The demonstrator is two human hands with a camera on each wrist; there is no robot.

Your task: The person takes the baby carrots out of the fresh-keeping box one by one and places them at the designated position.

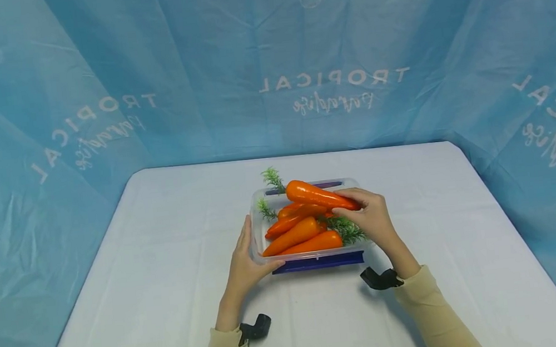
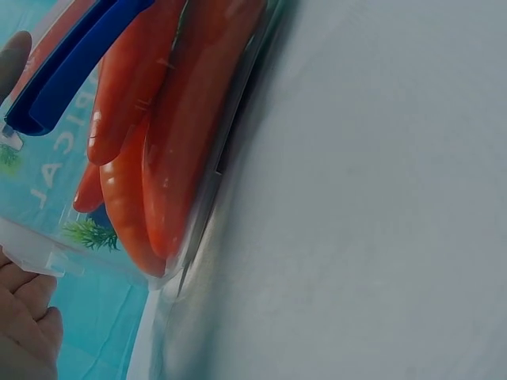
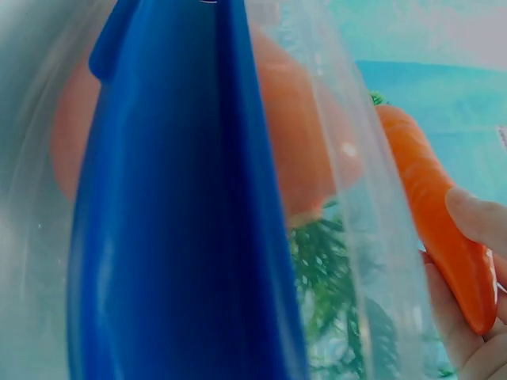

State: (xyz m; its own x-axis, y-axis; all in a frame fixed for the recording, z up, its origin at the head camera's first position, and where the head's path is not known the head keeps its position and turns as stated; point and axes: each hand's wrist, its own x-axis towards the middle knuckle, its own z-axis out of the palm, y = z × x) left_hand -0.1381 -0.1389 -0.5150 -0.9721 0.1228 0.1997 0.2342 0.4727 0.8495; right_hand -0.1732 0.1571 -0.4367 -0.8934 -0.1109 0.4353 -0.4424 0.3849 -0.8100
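A clear plastic box (image 1: 255, 227) with blue clips stands on the table, holding several orange artificial carrots (image 1: 294, 234) with green tops. At its near left corner, my left hand (image 1: 243, 266) grips the box, fingers along the left wall and thumb across the front. My right hand (image 1: 369, 215) pinches the thin end of another carrot (image 1: 310, 194) between thumb and fingers. That carrot is above the others, its green leaves (image 1: 272, 178) pointing to the far left. In the right wrist view, the held carrot (image 3: 432, 206) shows beyond the box wall, partly hidden by my fingers.
A white cloth covers the table (image 1: 176, 261). Blue printed curtains (image 1: 257, 58) hang behind it and on both sides. The box's blue front clip (image 1: 317, 262) hangs down toward me; another clip (image 1: 326, 184) is on the far side.
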